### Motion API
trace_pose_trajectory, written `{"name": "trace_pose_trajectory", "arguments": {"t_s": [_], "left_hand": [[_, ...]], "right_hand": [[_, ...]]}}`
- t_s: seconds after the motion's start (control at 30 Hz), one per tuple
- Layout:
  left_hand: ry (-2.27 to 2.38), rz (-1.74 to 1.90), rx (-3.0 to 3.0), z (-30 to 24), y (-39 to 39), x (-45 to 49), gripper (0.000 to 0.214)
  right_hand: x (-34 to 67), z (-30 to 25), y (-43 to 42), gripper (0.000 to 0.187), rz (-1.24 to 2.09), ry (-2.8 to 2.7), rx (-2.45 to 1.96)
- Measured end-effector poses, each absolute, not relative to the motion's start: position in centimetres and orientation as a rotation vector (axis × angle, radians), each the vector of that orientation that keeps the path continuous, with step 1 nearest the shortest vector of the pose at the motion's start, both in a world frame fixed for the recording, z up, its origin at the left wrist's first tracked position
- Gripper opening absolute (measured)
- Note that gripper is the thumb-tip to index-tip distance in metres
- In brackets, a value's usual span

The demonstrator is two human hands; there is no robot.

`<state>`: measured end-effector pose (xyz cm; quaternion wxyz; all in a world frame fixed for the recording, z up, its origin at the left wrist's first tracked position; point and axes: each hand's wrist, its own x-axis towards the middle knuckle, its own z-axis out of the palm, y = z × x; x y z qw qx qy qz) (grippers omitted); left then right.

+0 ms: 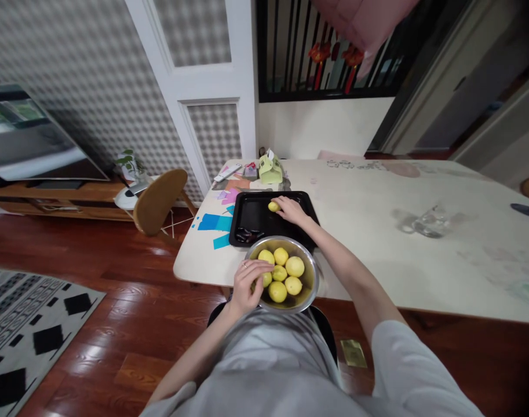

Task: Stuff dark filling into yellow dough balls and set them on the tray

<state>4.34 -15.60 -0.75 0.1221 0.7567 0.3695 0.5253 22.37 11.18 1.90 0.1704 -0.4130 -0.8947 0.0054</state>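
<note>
A steel bowl (315, 284) with several yellow lemons (295, 266) in it sits at the table's near edge, close to my body. My left hand (249, 282) reaches over its left rim, fingers and thumb bent around a lemon (266, 279) among the others. Beyond the bowl lies a black rectangular tray (258, 209). Stretched forward over this tray, my right hand (290, 209) grips another lemon (273, 206), whose left end shows past the fingertips. Small dark, glossy objects (248, 234), too unclear to name, lie in the tray's near left corner.
The white table (355, 243) carries a green tissue box (270, 169), a white remote-like object (228, 172) and, to the right, a clear glass object (431, 223). A wooden chair (160, 200) stands left of the table. A pink balloon-like shape (368, 20) hangs above.
</note>
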Motion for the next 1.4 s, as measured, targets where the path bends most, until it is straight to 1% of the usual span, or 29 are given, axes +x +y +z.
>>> {"name": "trace_pose_trajectory", "arguments": {"t_s": [0.07,0.17,0.27,0.37,0.47,0.57,0.77,0.87,0.97,1.07,1.2,1.3,1.4], "left_hand": [[1.092,1.537,2.204,-0.9,-15.7,4.4,0.031],[1.134,1.606,2.162,-1.3,-15.8,4.6,0.031],[1.206,1.701,2.072,-1.9,-16.0,4.9,0.032],[1.236,1.785,2.004,-2.6,-16.0,5.2,0.033],[1.232,1.851,1.980,-3.1,-16.0,5.4,0.035],[1.206,1.873,1.981,-3.5,-15.9,5.4,0.035],[1.280,1.870,2.091,-4.0,-15.6,5.3,0.037],[1.324,1.890,2.115,-4.0,-15.5,5.3,0.040],[1.338,1.883,2.127,-3.7,-15.5,5.4,0.042],[1.338,1.828,2.136,-3.4,-15.6,5.6,0.044],[1.268,1.782,2.126,-3.5,-15.6,6.2,0.040],[1.181,1.785,2.086,-3.6,-15.3,6.0,0.036],[1.210,1.828,2.048,-3.2,-14.2,4.7,0.038]], "right_hand": [[22.7,2.3,10.3,0.042,0.006,-2.526,-1.179],[23.6,3.3,7.2,0.042,0.006,-2.474,-1.148],[24.8,4.4,2.2,0.043,0.073,-2.335,-0.971],[25.9,5.2,-3.2,0.043,0.117,-2.358,-0.910],[26.6,5.1,-7.5,0.039,0.099,-2.424,-0.896],[26.8,4.2,-9.9,0.041,0.085,-2.441,-0.896],[26.4,2.3,-11.2,0.054,0.079,-2.378,-0.917],[26.6,1.8,-11.7,0.056,0.106,-2.329,-0.911],[27.3,1.4,-12.2,0.053,0.143,-2.247,-0.883],[28.4,0.8,-12.3,0.045,0.179,-2.113,-0.859],[30.1,-0.5,-11.6,0.035,0.197,-1.945,-0.825],[31.0,-1.3,-11.1,0.035,0.161,-1.917,-0.770],[31.4,-2.0,-10.9,0.037,0.126,-1.912,-0.722]]}}
